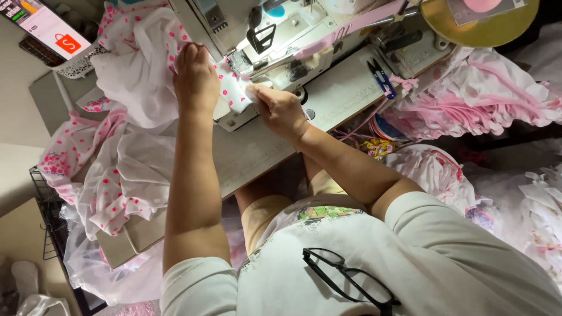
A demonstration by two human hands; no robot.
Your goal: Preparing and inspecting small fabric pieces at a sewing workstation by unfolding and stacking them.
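Seen from the head camera, a person's left hand (196,79) lies flat, fingers out, on white cloth with pink dots (233,90) at a sewing machine (275,41) on the bench (257,149) — nothing clasped in its grip. Just beside it, the right hand (280,110) pinches the cloth's edge, its grip closed on the fabric near the needle. More dotted cloth (126,169) hangs over the bench's left side; blue thread snips (380,76) lie to the right — black glasses (348,280) hang at the shirt.

Left hand (196,79) flat, right hand (280,108) pinching
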